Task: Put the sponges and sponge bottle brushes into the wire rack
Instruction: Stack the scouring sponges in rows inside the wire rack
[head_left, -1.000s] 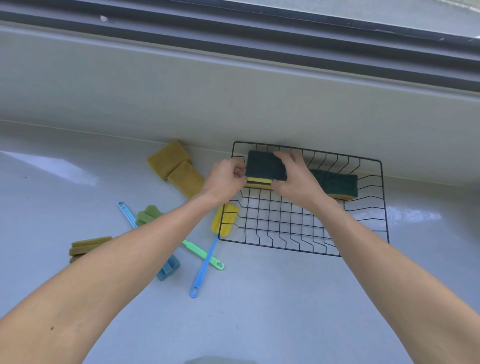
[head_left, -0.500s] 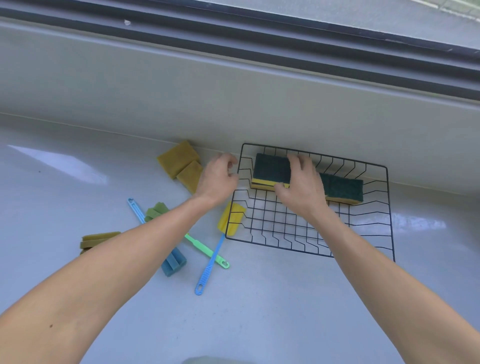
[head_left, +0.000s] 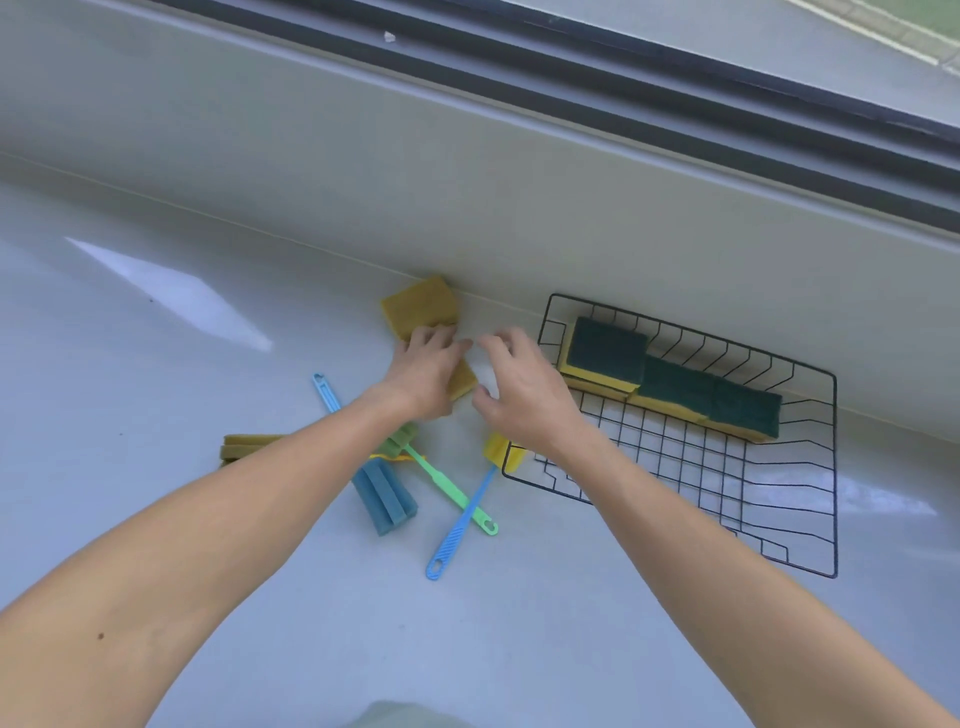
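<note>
The black wire rack (head_left: 701, 478) sits right of centre against the wall. Green-topped yellow sponges lie along its back: a stack (head_left: 605, 351) on the left and more (head_left: 711, 397) to the right. My left hand (head_left: 423, 374) lies on a yellow sponge (head_left: 462, 383) left of the rack, fingers curled over its far edge. Behind it is another yellow sponge (head_left: 421, 306). My right hand (head_left: 524, 395) hovers beside it, loosely curled and holding nothing. A blue sponge brush (head_left: 384, 493), a green brush (head_left: 452, 491) and a yellow-headed blue brush (head_left: 457, 535) lie on the counter.
A small stack of olive-yellow sponges (head_left: 249, 447) lies to the left, partly behind my left forearm. The grey wall (head_left: 467, 197) rises just behind the rack, with a window track above. The glossy counter (head_left: 156, 364) spreads out to the left and front.
Both hands left the green-topped sponge in the rack and moved left. My left hand now lies on the yellow sponge, with my right hand beside it. The view has tilted.
</note>
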